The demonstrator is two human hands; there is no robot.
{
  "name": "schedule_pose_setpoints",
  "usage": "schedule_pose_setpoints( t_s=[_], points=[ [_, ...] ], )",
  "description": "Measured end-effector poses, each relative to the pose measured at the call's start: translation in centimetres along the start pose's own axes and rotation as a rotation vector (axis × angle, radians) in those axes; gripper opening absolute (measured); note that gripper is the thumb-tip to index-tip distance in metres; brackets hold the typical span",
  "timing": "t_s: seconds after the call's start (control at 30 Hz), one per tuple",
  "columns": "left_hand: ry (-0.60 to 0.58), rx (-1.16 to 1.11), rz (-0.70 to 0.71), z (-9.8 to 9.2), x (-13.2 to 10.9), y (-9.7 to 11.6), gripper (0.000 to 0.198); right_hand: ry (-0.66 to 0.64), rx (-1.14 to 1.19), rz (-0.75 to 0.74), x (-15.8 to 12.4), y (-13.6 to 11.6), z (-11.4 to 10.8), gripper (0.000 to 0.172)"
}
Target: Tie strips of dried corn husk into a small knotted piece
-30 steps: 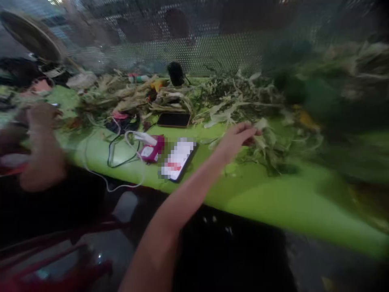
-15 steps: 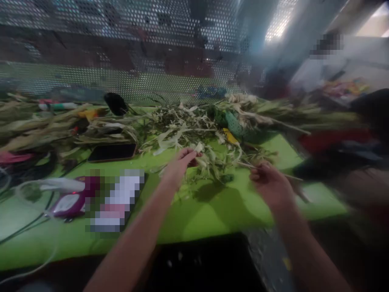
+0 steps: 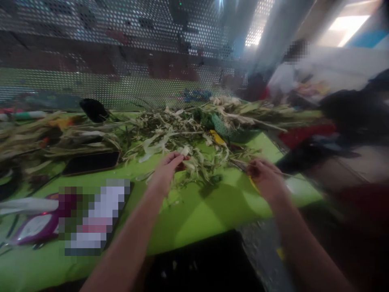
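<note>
My left hand (image 3: 165, 172) is closed, thumb and fingers pinching a pale dried leafy bunch (image 3: 199, 168) that hangs just above the green tabletop. To its right, my right hand (image 3: 264, 176) is closed around a thin dried stalk (image 3: 293, 176), whose end sticks out past the hand. A narrow pointed piece and a yellow curved edge (image 3: 254, 185) also show at the right fingers, too blurred to name. Behind the hands lies a heap of dried stems and leaves (image 3: 161, 125), beside a green perforated basket (image 3: 226, 127).
A dark phone (image 3: 92, 163), a second blurred-out phone (image 3: 97, 215) and a purple device (image 3: 36, 227) with cables lie at the left. More dried leaves (image 3: 18, 138) are behind them. A perforated metal screen (image 3: 121, 81) stands at the back. A person (image 3: 343, 154) is close at the right.
The view has swung right, so the table's contents appear further left. Both hands keep their hold. A yellow curved edge now shows under my right hand.
</note>
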State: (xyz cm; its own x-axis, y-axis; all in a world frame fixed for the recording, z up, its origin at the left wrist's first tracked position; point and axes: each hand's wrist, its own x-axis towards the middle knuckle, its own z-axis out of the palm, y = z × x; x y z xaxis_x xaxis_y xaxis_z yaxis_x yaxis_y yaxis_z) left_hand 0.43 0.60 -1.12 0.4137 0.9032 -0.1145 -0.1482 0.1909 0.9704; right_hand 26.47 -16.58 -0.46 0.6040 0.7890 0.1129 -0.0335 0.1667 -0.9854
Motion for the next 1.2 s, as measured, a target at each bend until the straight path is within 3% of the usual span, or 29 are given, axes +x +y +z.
schedule_pose_setpoints(
  t_s=[0.2, 0.3, 0.43, 0.53, 0.63, 0.8, 0.9, 1.03, 1.13, 1.2],
  points=[
    [0.005, -0.004, 0.012, 0.1, 0.0, 0.3, 0.025, 0.135, -1.057, -0.419, -0.7, -1.3, -4.9, 0.024],
    [-0.004, -0.017, 0.014, 0.0, 0.1, 0.2, 0.025, 0.064, -1.419, -0.417, -0.4, -0.7, -6.5, 0.037],
    [-0.013, -0.023, 0.015, 0.0, 0.1, 0.1, 0.026, 0.007, -1.616, -0.329, 0.6, 0.3, -6.9, 0.05],
    [-0.02, -0.03, 0.02, 0.1, 0.0, 0.1, 0.029, -0.013, -1.649, -0.366, 1.3, 0.0, -6.3, 0.058],
    [-0.027, -0.018, 0.035, 0.2, 0.0, 0.0, 0.028, 0.006, -1.566, -0.404, 1.8, -1.3, -4.7, 0.053],
    [-0.049, 0.099, 0.086, 0.2, 0.0, -0.4, 0.024, -0.309, -1.034, -0.479, 1.7, -3.0, 1.8, 0.036],
    [-0.09, 0.134, 0.119, 0.3, -0.1, -0.4, 0.023, -0.471, -0.836, -0.408, 1.8, -2.9, 6.7, 0.035],
    [-0.119, 0.25, 0.169, 0.4, -0.2, -0.2, 0.02, -0.535, -0.728, -0.311, 2.8, -1.6, 11.8, 0.043],
    [-0.147, 0.318, 0.169, 0.6, -0.3, 0.0, 0.016, -0.521, -0.696, -0.328, 3.6, -0.4, 13.5, 0.026],
    [-0.157, 0.332, 0.17, 0.7, -0.4, 0.3, 0.016, -0.501, -0.665, -0.337, 3.7, 0.0, 13.8, 0.026]
  ],
)
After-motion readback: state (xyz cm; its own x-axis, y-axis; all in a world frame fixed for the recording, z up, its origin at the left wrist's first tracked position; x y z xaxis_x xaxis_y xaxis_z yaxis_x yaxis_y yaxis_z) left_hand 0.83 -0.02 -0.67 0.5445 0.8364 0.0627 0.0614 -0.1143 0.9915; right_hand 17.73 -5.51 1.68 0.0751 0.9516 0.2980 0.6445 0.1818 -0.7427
